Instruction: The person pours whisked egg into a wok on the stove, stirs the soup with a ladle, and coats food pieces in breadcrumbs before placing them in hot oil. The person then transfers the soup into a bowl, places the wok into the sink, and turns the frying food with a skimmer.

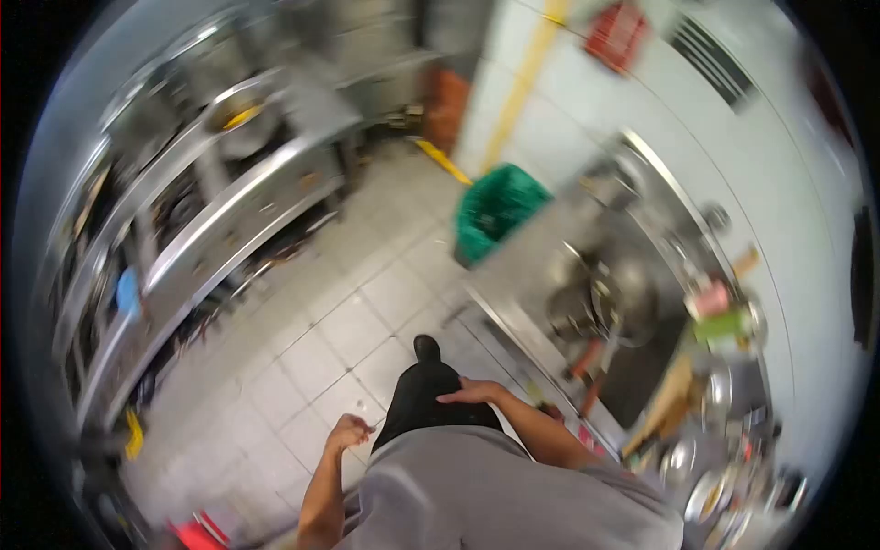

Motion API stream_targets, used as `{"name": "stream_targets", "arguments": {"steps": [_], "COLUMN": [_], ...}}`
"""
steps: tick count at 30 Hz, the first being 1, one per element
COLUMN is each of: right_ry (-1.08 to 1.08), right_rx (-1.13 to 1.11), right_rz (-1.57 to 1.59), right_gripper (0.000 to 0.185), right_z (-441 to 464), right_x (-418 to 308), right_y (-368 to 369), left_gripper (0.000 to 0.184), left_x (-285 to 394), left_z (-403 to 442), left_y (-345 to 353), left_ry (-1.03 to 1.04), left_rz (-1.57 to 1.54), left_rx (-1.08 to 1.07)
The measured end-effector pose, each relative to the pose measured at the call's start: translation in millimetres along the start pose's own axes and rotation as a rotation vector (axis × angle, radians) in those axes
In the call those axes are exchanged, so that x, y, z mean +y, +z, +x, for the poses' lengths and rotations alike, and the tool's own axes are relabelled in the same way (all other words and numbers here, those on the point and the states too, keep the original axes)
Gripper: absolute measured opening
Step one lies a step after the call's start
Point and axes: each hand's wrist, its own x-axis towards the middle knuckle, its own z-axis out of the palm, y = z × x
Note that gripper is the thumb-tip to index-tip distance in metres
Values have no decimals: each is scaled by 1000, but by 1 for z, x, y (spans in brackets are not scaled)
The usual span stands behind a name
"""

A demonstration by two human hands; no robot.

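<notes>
My left hand (349, 433) hangs beside my left thigh over the tiled floor, its fingers curled; whether anything small is in them cannot be made out. On the other side, my right hand (473, 391) rests against the front of my dark trousers (419, 400), fingers stretched out and nothing in them. A grey shirt (458, 486) covers my torso, and one black shoe (426, 348) shows ahead of the trousers.
A metal sink (610, 293) with pans stands at the right, a green-lined bin (500, 209) by its corner. Along the left runs a steel stove counter (229, 206) with a pot (243, 124). Dishes (710, 495) crowd the lower right. Something red (197, 532) lies at lower left.
</notes>
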Motion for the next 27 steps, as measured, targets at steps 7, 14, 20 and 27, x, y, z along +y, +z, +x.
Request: {"name": "stream_targets", "arguments": {"steps": [7, 14, 20, 27], "right_ry": [303, 407, -292, -191], "right_rx": [-242, -253, -622, -316], "right_rz": [-305, -806, -1320, -1184], "right_gripper": [61, 24, 19, 13], "right_z": [141, 283, 424, 525], "right_x": [-21, -5, -112, -352], "right_y": [-40, -87, -67, 14], "left_gripper": [43, 24, 43, 52], "left_x": [-93, -96, -81, -50], "left_z": [0, -65, -90, -110], "left_y": [53, -15, -41, -68], "left_ry": [152, 60, -331, -412], "left_rz": [-273, -663, -775, -804], "left_rx": [255, 642, 1018, 951]}}
